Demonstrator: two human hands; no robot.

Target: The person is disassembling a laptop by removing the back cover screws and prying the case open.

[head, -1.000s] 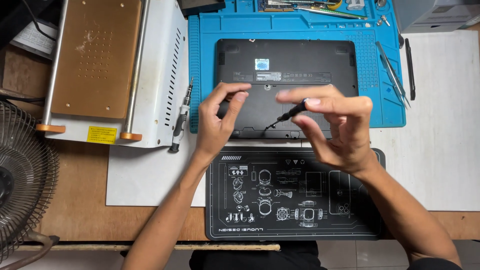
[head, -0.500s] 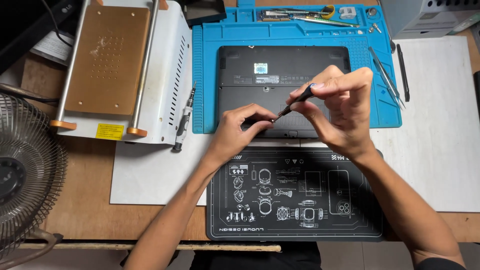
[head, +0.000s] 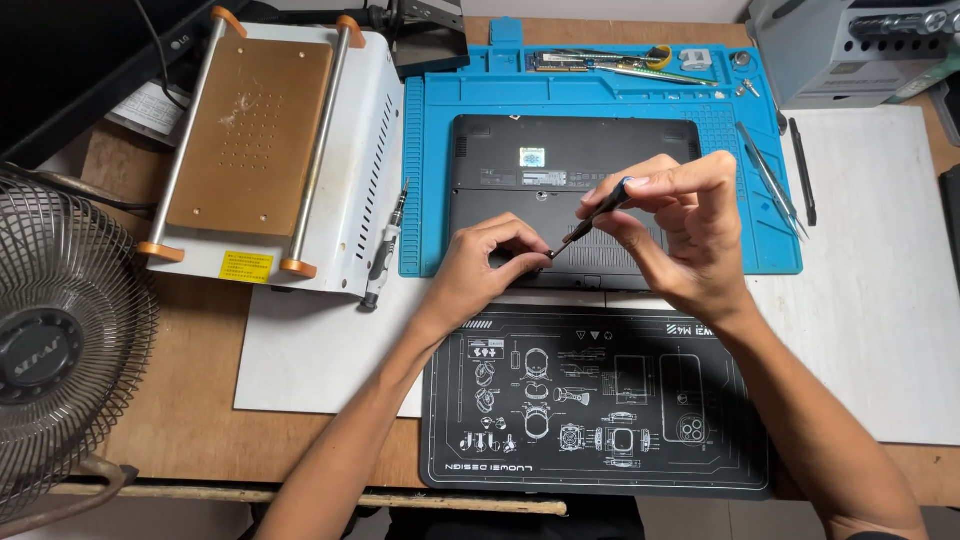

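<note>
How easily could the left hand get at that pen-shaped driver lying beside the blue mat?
Probably yes. The left hand rests at the laptop's front edge, and the pen-shaped driver lies just to its left on the white sheet, with nothing between them. Its fingers would first have to let go.

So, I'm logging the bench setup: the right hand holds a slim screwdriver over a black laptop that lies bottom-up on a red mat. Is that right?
Not quite: the mat under the laptop is blue, not red, as the head view shows. The rest holds: the right hand holds the slim screwdriver over the black laptop lying bottom-up, with the left hand at the tool's tip.
</note>
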